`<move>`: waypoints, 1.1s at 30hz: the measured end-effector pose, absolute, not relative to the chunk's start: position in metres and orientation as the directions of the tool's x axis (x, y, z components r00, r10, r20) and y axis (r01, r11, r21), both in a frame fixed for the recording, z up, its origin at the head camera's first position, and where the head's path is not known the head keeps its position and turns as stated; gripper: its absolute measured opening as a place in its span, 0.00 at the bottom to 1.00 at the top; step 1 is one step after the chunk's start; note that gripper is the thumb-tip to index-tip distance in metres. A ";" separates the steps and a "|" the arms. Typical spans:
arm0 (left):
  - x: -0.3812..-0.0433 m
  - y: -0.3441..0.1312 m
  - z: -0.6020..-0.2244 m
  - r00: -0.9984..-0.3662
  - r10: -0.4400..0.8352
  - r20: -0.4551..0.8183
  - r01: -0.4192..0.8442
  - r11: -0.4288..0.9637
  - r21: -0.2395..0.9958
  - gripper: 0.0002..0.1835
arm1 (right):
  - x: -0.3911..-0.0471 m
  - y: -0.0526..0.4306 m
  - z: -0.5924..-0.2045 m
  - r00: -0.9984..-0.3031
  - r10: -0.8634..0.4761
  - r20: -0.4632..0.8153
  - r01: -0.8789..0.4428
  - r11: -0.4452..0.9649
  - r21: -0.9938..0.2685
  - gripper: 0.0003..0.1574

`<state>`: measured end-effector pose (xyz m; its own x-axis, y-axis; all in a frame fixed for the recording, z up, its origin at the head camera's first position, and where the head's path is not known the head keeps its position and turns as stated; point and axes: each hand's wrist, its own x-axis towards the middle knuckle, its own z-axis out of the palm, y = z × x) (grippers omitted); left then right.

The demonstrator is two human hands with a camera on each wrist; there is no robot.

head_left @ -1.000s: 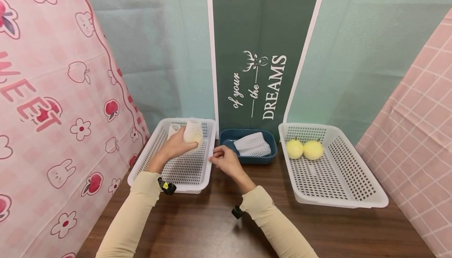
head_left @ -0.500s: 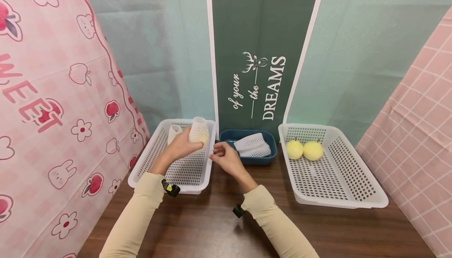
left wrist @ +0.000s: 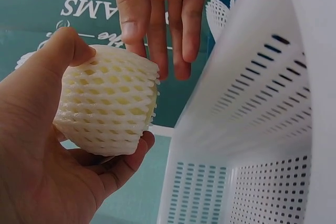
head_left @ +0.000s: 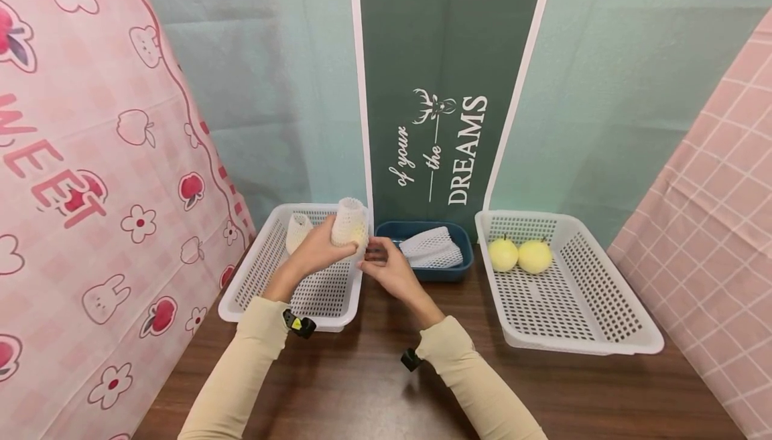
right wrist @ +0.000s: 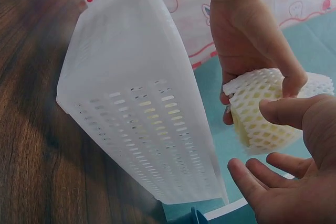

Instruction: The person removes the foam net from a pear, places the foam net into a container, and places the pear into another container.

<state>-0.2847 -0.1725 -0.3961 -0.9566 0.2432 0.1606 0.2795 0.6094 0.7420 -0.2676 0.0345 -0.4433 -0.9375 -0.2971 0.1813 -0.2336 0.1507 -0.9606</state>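
My left hand (head_left: 316,251) grips a yellow pear in a white foam net sleeve (head_left: 350,229), held up over the right rim of the left white basket (head_left: 356,292). The sleeve's loose tube end stands above the fruit in the head view. In the left wrist view, the thumb lies on top of the net and the fingers curl below it. My right hand (head_left: 392,269) is close beside the wrapped pear, its fingers loosely spread and its thumb (right wrist: 283,113) overlapping the net in the right wrist view. Another netted fruit (head_left: 297,232) sits in the left basket, partly hidden.
Between the baskets stands a small blue tray (head_left: 443,274) with white foam net sleeves (head_left: 431,249) in it. The right white basket (head_left: 579,346) holds two bare yellow pears (head_left: 519,256). Cloth hangs behind and on both sides of the brown wooden table (head_left: 350,386).
My left hand has moved right with the netted pear, from over the basket to its right rim, close to my right hand. The right hand has risen slightly, its fingers more spread.
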 end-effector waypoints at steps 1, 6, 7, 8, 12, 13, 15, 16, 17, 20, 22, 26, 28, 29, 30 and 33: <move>-0.284 -0.171 -0.396 -0.956 0.245 0.160 0.280 0.608 0.743 0.38 | -0.268 0.036 -0.444 -0.938 -0.297 0.181 -0.232 0.148 -0.961 0.36; -0.282 -0.166 -0.394 -0.958 0.247 0.144 0.269 0.604 0.751 0.40 | -0.270 0.041 -0.446 -0.943 -0.281 0.177 -0.229 0.166 -0.959 0.36; -0.282 -0.165 -0.394 -0.957 0.250 0.145 0.271 0.601 0.752 0.40 | -0.270 0.042 -0.446 -0.944 -0.278 0.179 -0.231 0.168 -0.958 0.36; -0.282 -0.164 -0.395 -0.957 0.252 0.146 0.273 0.598 0.753 0.40 | -0.271 0.043 -0.447 -0.945 -0.274 0.180 -0.233 0.173 -0.957 0.36; -0.281 -0.160 -0.394 -0.952 0.263 0.158 0.288 0.585 0.758 0.40 | -0.271 0.048 -0.447 -0.948 -0.261 0.182 -0.231 0.174 -0.957 0.38; -0.281 -0.159 -0.395 -0.950 0.266 0.162 0.293 0.586 0.756 0.40 | -0.271 0.050 -0.447 -0.948 -0.260 0.182 -0.231 0.175 -0.957 0.38; -0.281 -0.157 -0.396 -0.948 0.271 0.168 0.301 0.584 0.754 0.40 | -0.271 0.053 -0.446 -0.950 -0.257 0.180 -0.228 0.175 -0.958 0.39; -0.281 -0.155 -0.396 -0.947 0.273 0.170 0.303 0.581 0.755 0.40 | -0.270 0.054 -0.445 -0.950 -0.257 0.180 -0.229 0.176 -0.957 0.39; -0.281 -0.154 -0.397 -0.947 0.274 0.169 0.303 0.578 0.758 0.40 | -0.270 0.056 -0.444 -0.949 -0.258 0.181 -0.231 0.178 -0.957 0.39; -0.281 -0.150 -0.398 -0.944 0.282 0.172 0.308 0.567 0.764 0.40 | -0.269 0.060 -0.443 -0.945 -0.268 0.187 -0.239 0.177 -0.955 0.40; -0.280 -0.148 -0.398 -0.943 0.285 0.169 0.308 0.562 0.768 0.40 | -0.268 0.063 -0.443 -0.941 -0.277 0.194 -0.248 0.173 -0.953 0.41; -0.279 -0.144 -0.398 -0.944 0.285 0.165 0.305 0.568 0.765 0.40 | -0.268 0.068 -0.445 -0.936 -0.288 0.200 -0.252 0.155 -0.955 0.41; -0.278 -0.142 -0.398 -0.945 0.283 0.163 0.302 0.568 0.766 0.41 | -0.268 0.069 -0.444 -0.936 -0.288 0.201 -0.250 0.146 -0.957 0.41; -0.278 -0.141 -0.398 -0.945 0.285 0.162 0.303 0.567 0.766 0.41 | -0.268 0.070 -0.444 -0.937 -0.286 0.201 -0.249 0.143 -0.958 0.41; -0.278 -0.140 -0.398 -0.944 0.287 0.163 0.304 0.564 0.768 0.41 | -0.267 0.071 -0.444 -0.936 -0.285 0.205 -0.252 0.139 -0.958 0.41; -0.278 -0.137 -0.399 -0.941 0.297 0.165 0.310 0.555 0.772 0.41 | -0.265 0.075 -0.443 -0.936 -0.283 0.211 -0.257 0.138 -0.957 0.40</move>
<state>-0.2780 -0.1372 -0.3992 -0.9407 0.2966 0.1648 0.3102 0.5551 0.7718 -0.2647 0.0747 -0.4426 -0.9358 -0.2826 0.2107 -0.2569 0.1377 -0.9566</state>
